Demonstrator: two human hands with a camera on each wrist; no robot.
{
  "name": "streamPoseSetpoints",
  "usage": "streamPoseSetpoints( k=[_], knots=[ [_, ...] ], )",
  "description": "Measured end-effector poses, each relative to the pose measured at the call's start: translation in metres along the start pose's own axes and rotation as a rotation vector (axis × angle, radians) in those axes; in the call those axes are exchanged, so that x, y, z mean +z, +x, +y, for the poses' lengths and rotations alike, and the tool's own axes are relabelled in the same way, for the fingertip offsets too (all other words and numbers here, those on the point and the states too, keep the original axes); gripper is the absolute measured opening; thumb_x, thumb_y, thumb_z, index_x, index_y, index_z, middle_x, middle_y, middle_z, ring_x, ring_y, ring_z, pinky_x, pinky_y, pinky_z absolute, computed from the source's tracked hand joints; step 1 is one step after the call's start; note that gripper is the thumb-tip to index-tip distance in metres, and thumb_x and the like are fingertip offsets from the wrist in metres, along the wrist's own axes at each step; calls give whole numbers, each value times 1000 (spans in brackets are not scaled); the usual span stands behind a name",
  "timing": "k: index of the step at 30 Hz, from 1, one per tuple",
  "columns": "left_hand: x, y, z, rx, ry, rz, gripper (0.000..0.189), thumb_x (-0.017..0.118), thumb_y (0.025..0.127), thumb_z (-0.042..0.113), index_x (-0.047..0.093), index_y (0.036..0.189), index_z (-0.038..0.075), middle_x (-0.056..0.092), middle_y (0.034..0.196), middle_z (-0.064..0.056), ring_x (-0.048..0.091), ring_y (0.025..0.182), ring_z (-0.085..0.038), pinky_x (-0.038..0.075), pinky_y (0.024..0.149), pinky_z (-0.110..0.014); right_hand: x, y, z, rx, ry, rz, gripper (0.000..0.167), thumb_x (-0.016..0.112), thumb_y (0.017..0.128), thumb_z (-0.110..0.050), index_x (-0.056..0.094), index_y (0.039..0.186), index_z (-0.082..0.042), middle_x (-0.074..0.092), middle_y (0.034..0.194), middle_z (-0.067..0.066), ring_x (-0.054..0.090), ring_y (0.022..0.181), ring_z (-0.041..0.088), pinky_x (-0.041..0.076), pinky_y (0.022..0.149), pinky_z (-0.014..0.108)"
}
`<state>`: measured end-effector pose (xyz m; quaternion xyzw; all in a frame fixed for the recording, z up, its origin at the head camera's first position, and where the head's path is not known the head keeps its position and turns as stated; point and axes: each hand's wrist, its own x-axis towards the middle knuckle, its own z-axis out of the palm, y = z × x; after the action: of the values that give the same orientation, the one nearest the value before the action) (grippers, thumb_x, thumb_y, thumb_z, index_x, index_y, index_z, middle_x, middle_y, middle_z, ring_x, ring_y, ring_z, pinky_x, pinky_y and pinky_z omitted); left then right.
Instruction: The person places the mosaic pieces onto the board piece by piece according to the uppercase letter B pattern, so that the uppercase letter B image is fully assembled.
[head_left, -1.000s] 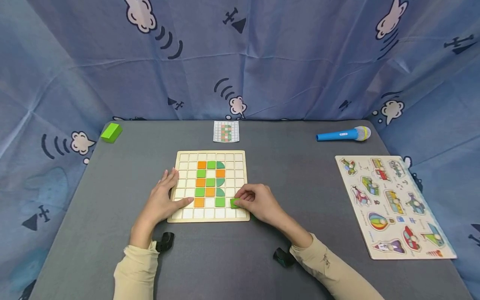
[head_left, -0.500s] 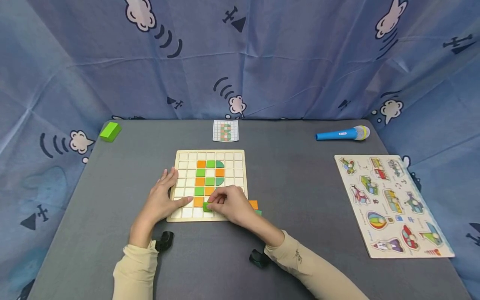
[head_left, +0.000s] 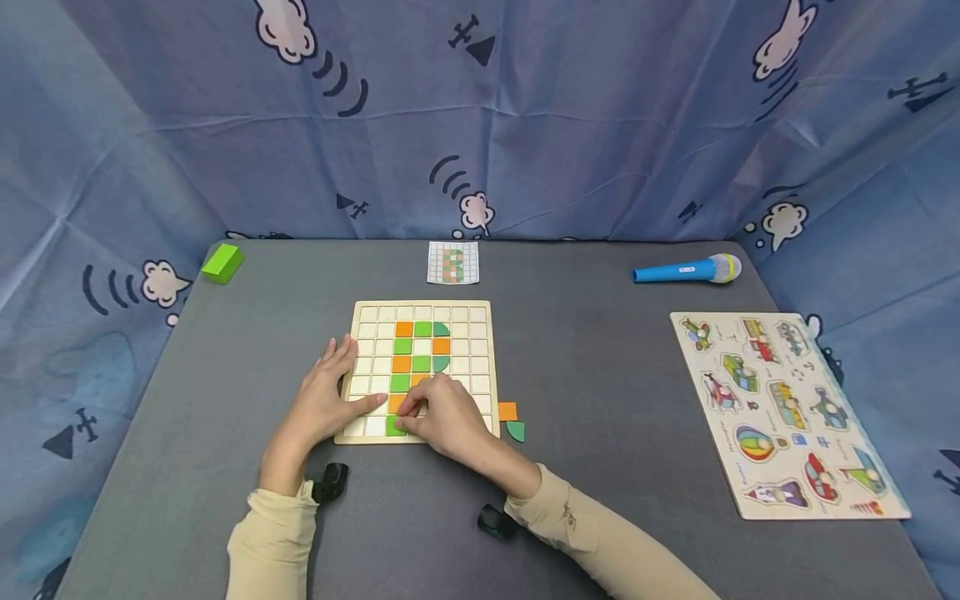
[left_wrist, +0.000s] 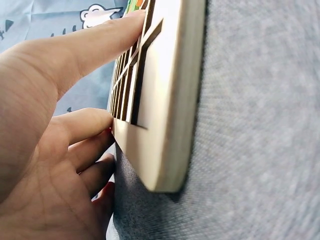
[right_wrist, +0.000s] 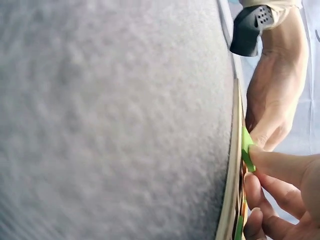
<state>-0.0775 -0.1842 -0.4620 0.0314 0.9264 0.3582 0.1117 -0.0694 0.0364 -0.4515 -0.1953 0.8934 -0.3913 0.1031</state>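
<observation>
A wooden grid board (head_left: 472, 350) lies mid-table, with green, orange and teal tiles set in its cells. My left hand (head_left: 326, 404) rests at its left edge, thumb extended over the top and the other fingers along the side. In the left wrist view the thumb (left_wrist: 100, 47) reaches across the grid. My right hand (head_left: 450, 421) pinches a green square tile (head_left: 393, 427) at the bottom row, just below an orange tile (head_left: 395, 403). The right wrist view has this green tile (right_wrist: 247, 146) tilted between thumb and finger. The right hand covers part of the lower pattern.
Off the board's right edge lie an orange square tile (head_left: 507, 412) and a teal quarter-round tile (head_left: 516, 431). A pattern card (head_left: 431, 275) lies behind. Further off are a green block (head_left: 222, 263), a toy microphone (head_left: 675, 272) and a picture puzzle board (head_left: 783, 465).
My right hand has carried the green tile leftward from the board's right side to the bottom row, uncovering the two loose tiles. The left hand has stayed in place.
</observation>
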Motion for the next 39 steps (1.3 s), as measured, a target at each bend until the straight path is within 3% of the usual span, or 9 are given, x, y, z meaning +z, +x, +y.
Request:
streamPoseSetpoints(
  k=[4, 25, 33, 39],
  knots=[
    [0, 0, 0, -3, -1, 1, 101, 84, 92, 37, 25, 166, 1, 15, 178, -15, 8, 166, -41, 15, 128, -71, 2, 0, -1, 5, -57, 4, 9, 92, 84, -19, 83, 81, -18, 74, 78, -8, 51, 75, 5, 40, 67, 19],
    [0, 0, 1, 1, -5, 0, 101, 84, 92, 37, 25, 166, 1, 16, 177, -17, 8, 166, -42, 14, 129, -71, 0, -3, -1, -8, -88, 6, 17, 94, 81, -17, 77, 77, -18, 67, 77, -8, 53, 79, 8, 43, 71, 21],
    [1, 0, 0, -4, -25, 5, 102, 84, 91, 37, 26, 167, 2, 15, 178, -14, 8, 166, -41, 15, 128, -73, -25, -18, 20, -8, -57, -35, 24, 96, 79, -16, 77, 93, -14, 66, 95, -1, 53, 91, 15, 48, 82, 30],
    [1, 0, -2, -1, -25, 8, 103, 85, 90, 38, 25, 167, 2, 15, 178, -13, 8, 166, -41, 16, 128, -73, -58, -34, 51, 74, -26, -13, 25, 92, 83, -12, 76, 102, -13, 65, 106, 3, 50, 102, 19, 45, 90, 36]
  ],
)
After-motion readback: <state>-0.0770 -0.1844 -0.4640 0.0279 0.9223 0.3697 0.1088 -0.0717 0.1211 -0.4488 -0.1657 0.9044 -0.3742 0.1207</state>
